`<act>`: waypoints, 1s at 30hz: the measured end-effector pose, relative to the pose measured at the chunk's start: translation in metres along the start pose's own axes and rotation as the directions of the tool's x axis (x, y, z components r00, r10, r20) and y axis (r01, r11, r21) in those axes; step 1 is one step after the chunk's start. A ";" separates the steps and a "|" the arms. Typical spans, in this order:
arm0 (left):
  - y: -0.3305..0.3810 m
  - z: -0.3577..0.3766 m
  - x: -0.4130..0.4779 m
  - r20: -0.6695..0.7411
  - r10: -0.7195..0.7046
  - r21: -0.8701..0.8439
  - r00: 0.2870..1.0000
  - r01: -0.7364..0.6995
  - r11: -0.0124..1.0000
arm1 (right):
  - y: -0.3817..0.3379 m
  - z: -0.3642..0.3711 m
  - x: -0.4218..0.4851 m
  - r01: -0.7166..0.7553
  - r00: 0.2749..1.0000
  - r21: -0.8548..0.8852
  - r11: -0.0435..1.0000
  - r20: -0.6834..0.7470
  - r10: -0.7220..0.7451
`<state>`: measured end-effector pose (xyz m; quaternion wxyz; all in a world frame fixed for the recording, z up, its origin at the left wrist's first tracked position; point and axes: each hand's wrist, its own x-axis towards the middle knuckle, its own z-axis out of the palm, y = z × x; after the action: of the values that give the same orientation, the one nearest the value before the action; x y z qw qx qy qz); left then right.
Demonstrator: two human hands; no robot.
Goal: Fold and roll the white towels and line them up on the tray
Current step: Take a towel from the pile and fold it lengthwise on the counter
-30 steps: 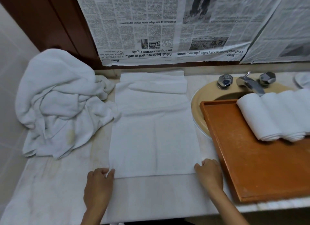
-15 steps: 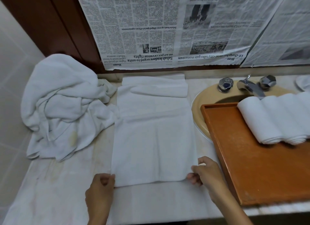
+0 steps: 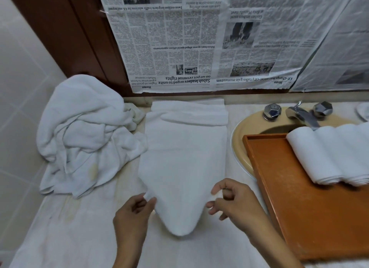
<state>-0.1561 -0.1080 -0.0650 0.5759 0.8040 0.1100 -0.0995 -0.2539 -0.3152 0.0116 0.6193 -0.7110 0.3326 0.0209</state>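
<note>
White towel (image 3: 183, 164) on a cream counter (image 3: 79, 227) with faint yellowish mottling. A crumpled white pile (image 3: 83, 132) carries a pale yellow stain (image 3: 93, 171). White rolls (image 3: 329, 154) lie on an orange-brown tray (image 3: 299, 208). The sink (image 3: 242, 140) is mustard beige, the taps (image 3: 299, 114) shiny silver. Newspaper (image 3: 179, 44) shows black print and grey photos on off-white. Dark red-brown panel (image 3: 75, 32); pale grey tiles (image 3: 20, 88).

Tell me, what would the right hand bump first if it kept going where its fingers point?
The right hand points left, so it meets the flat towel first; it seems to pinch the towel's near corner. Past that, probably the left hand.
</note>
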 end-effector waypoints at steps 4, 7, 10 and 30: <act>0.052 0.019 -0.004 0.116 0.207 -0.056 0.971 -0.202 0.978 | -0.039 0.008 0.000 0.151 0.981 -0.049 0.987 0.131 -0.143; 0.084 0.025 -0.011 0.187 0.320 -0.105 0.929 -0.305 0.946 | -0.060 0.011 -0.001 0.301 0.952 -0.170 0.938 0.114 -0.285; 0.107 0.024 -0.018 0.219 0.377 -0.171 0.900 -0.345 0.923 | -0.072 0.014 -0.004 0.423 0.905 -0.273 0.864 0.072 -0.420; 0.113 0.014 -0.051 0.292 0.311 -0.436 0.904 -0.164 0.885 | -0.077 0.015 -0.004 0.524 0.851 -0.044 0.851 0.064 -0.521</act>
<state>-0.1724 -0.1597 0.0473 0.7463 0.6448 -0.0782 -0.1454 -0.2128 -0.2991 0.0767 0.5881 -0.7921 0.1106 -0.1203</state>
